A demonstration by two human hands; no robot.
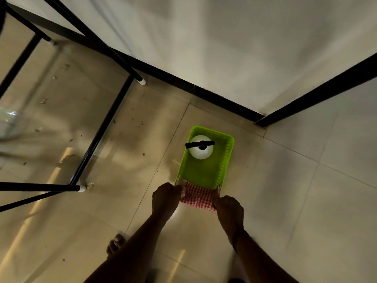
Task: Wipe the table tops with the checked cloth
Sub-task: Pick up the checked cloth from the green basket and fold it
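A red-and-white checked cloth (199, 196) hangs over the near rim of a green plastic basket (204, 172) that stands on the tiled floor. My left hand (166, 198) grips the cloth's left end at the basket's corner. At the cloth's right end my right hand (229, 211) is closed on it too. Inside the basket, at its far end, stands a white spray bottle (201, 148) with a black trigger head.
Black metal table legs (102, 127) with white feet stand to the left. A black skirting (204, 92) runs along the white walls that meet in a corner behind the basket. Crumbs lie scattered on the floor under the table. My bare foot (116, 245) shows near the bottom.
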